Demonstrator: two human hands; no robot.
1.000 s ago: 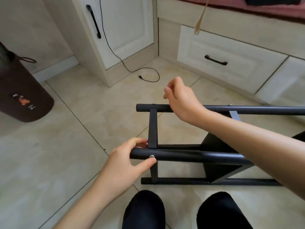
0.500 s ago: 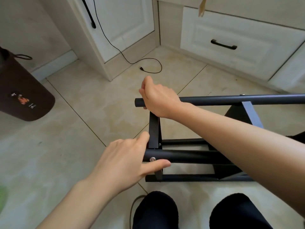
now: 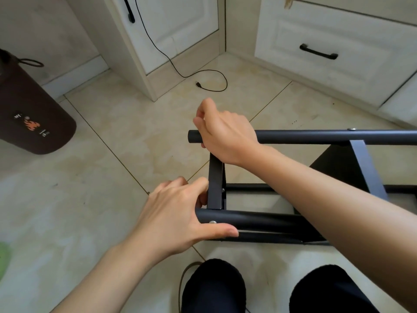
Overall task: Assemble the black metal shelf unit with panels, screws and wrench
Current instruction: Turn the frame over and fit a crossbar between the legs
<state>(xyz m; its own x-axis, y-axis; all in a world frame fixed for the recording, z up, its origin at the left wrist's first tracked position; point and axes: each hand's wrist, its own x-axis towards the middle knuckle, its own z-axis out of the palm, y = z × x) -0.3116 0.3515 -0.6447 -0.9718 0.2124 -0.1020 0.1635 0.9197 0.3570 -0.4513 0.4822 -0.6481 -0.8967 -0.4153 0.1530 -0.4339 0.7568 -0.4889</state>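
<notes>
Now your left hand [image 3: 178,218] wraps the near tube [image 3: 252,219] and your right hand [image 3: 225,134] curls over the far tube [image 3: 316,137], probably steadying the shelf [image 3: 216,184] lying sideways on the floor [image 3: 112,177].

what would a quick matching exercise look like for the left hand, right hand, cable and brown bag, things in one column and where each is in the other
Things:
1. left hand
2. right hand
3. cable
4. brown bag

Places:
A. lying on the floor by the white cabinet
B. on the near tube, thumb beside a screw
C. at the far left, on the floor
D. on the far tube, near its end

Pairs: 1-B, 2-D, 3-A, 4-C
</notes>
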